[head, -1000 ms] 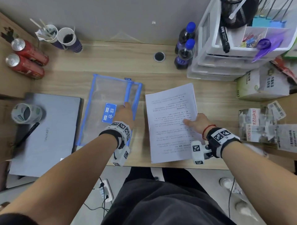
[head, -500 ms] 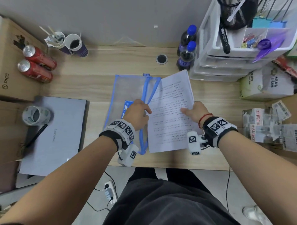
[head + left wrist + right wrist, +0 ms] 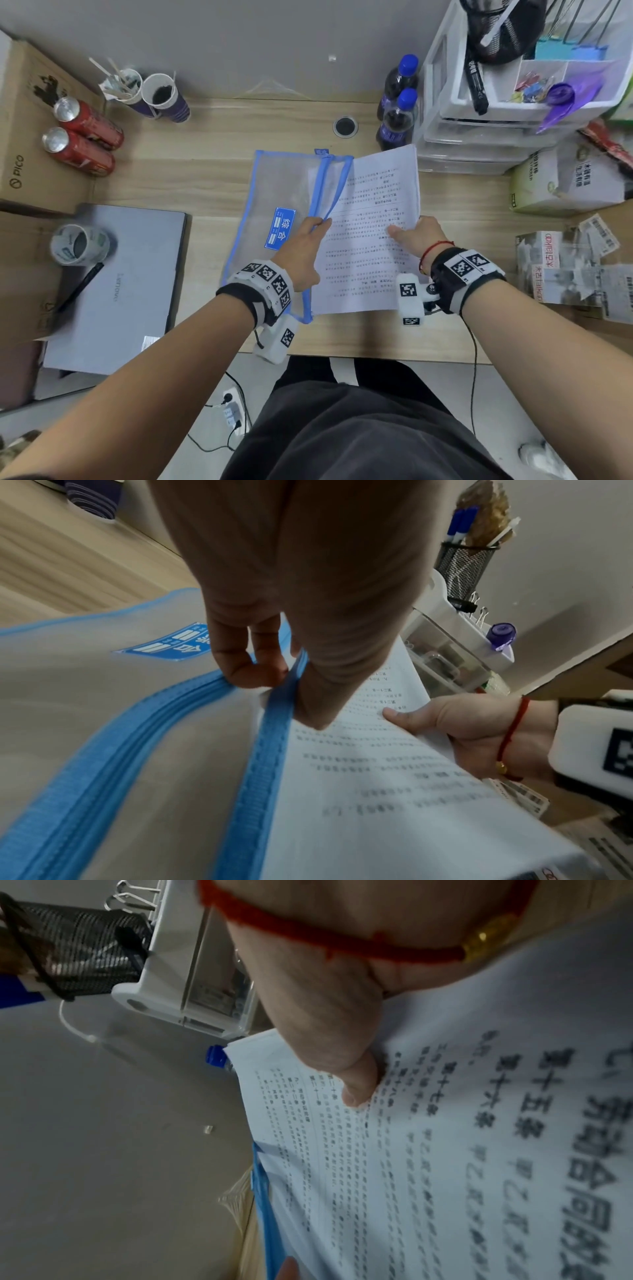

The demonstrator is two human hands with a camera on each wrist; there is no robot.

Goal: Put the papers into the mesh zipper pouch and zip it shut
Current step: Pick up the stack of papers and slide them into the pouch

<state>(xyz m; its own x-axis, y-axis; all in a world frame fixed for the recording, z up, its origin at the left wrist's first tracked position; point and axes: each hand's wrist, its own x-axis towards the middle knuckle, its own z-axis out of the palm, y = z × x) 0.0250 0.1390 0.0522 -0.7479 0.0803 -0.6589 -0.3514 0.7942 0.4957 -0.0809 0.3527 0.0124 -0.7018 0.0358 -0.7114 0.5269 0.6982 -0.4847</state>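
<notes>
A clear mesh pouch [image 3: 274, 192] with blue trim and a blue label lies on the wooden desk, its zipper mouth facing right. My left hand [image 3: 305, 246] pinches the upper zipper edge [image 3: 270, 723] and holds it up, so the mouth gapes. The stack of printed papers [image 3: 373, 240] is tilted, its left edge tucked under that raised edge. My right hand [image 3: 416, 236] grips the stack's right edge with the thumb [image 3: 356, 1088] on top. The pouch's blue edge [image 3: 263, 1191] shows beside the paper in the right wrist view.
A grey laptop [image 3: 120, 287] with a pen and a paper cup lies at the left. Two red cans [image 3: 82, 140] and cups stand at the back left. Two bottles [image 3: 397, 113], a white drawer organiser [image 3: 479, 130] and boxes crowd the right side.
The pouch mouth has been lifted open by my left hand. My right hand picked the papers off the desk and moved them left, until their left edge slid into the pouch.
</notes>
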